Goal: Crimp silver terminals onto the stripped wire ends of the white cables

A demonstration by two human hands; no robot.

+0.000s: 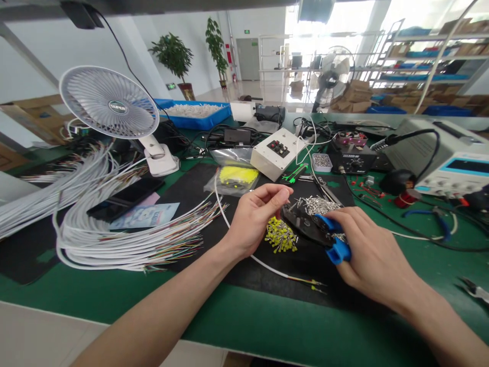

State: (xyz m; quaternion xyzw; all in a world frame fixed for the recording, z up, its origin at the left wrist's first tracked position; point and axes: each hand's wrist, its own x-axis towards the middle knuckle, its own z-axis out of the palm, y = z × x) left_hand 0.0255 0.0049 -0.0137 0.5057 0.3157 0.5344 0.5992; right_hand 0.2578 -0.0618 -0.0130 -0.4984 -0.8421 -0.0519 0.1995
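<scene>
My right hand (pixel 367 255) is wrapped round the blue handles of a crimping tool (pixel 307 227), its dark jaws pointing left. Close by those jaws, my left hand (pixel 260 214) pinches thumb against forefinger; what lies between the fingertips is too small to make out. Below the jaws is a pile of yellow-ended metal terminals (pixel 281 235). Behind the tool lies a heap of bare silver terminals (pixel 319 205). A white cable (pixel 267 267) runs beneath my left wrist, and its split thin wires (pixel 305 280) carry yellow pieces and metal tips at the end.
Left lies a bundle of white cables (pixel 114 250) with stripped coloured ends, beside a phone (pixel 124 199) and a clip fan (pixel 114 107). A bag of yellow parts (pixel 237 176) and a switch box (pixel 278 153) stand behind. Cutters (pixel 473 290) and a power supply (pixel 451 158) are right.
</scene>
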